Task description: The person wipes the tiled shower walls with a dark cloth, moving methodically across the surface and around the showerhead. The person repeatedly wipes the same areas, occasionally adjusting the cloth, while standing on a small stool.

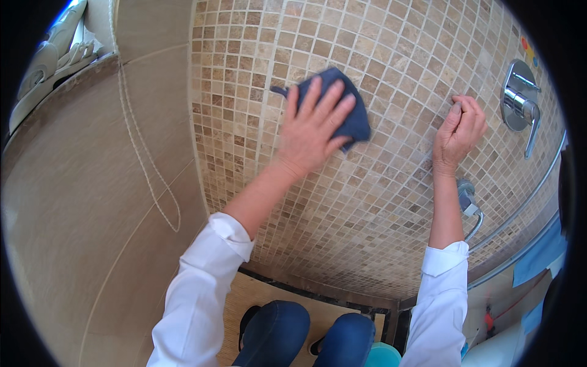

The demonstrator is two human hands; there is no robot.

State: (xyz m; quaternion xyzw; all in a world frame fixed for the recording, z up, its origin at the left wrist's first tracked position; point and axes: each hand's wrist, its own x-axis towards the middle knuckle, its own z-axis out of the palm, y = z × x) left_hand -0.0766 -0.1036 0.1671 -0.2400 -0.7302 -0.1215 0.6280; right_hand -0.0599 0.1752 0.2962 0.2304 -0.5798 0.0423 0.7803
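A dark blue cloth (342, 113) lies against the mosaic tile wall (318, 202), one corner sticking out to the left. My left hand (315, 125) presses it flat to the tiles with the fingers spread over it. Slight blur shows on the hand and the cloth. To the right, my right hand (458, 131) is raised beside the wall, its fingers curled in and the thumb close to them. Nothing shows in that hand. Whether it touches the tiles I cannot tell.
A chrome shower mixer (520, 101) is on the wall at the right, with a hose fitting (468, 199) below my right hand. A beaded cord (147, 165) hangs at the left. Several bottles stand on the upper-left ledge (67, 79). A turquoise basin (384, 355) sits by my knees.
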